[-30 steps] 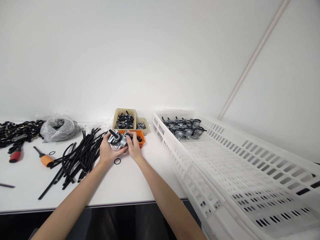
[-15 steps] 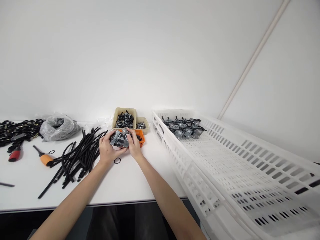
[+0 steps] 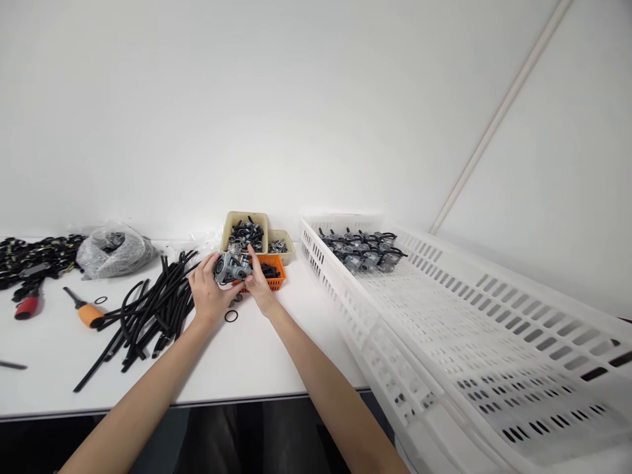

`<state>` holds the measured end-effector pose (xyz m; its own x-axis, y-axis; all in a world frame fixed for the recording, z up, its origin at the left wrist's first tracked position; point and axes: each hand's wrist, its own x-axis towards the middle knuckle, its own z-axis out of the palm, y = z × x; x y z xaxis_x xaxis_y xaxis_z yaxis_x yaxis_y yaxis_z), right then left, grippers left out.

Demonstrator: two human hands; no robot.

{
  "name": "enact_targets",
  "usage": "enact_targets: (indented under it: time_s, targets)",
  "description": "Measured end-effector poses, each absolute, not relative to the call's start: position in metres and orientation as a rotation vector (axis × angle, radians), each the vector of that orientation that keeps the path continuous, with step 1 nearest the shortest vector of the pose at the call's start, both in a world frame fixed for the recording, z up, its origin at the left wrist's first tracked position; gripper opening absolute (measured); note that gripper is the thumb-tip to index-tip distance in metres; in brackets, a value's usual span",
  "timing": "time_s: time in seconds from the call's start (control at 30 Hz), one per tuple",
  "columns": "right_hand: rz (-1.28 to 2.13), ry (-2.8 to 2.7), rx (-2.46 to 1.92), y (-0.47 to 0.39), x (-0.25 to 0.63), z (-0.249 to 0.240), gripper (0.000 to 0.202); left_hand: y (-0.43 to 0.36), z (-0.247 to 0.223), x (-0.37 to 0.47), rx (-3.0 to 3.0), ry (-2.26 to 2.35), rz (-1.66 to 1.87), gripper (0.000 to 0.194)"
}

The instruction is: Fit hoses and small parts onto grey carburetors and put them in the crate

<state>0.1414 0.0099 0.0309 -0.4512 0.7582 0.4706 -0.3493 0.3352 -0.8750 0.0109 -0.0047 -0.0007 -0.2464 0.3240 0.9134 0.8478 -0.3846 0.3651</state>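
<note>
A grey metal part with round openings is held up between both hands over the white table. My left hand wraps round its left side, fingers closed on it. On the right side, my right hand grips it with thumb and fingers. Behind my right hand is an orange basket with black pieces in it. A black ring lies on the table just below the hands, with small round pieces above it.
Black tubes lie left of the hands. Further left are an orange-handled tool, a red-handled tool and a plastic bag. Two beige bins stand behind. A large white crate at right holds several grey parts.
The grey part has been turned in the hands, so its round openings now show. Both hands have shifted slightly left, uncovering more of the orange basket and the small round pieces.
</note>
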Motion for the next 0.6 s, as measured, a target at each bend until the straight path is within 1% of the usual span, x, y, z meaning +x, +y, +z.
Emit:
enact_targets:
  time_s: [0.3, 0.43, 0.6]
  targets:
    - [1.448, -1.574, -0.396, 0.015, 0.143, 0.030, 0.115, -0.004, -0.001, 0.009, -1.594, -1.421, -1.609, 0.068]
    - [1.530, -1.534, -0.338, 0.018, 0.143, 0.028, 0.108, -0.003, -0.001, 0.008, -1.566, -1.456, -1.630, 0.063]
    - [1.659, -1.424, -0.363, 0.021, 0.143, 0.029, 0.095, -0.002, -0.002, 0.007, -1.557, -1.426, -1.593, 0.062]
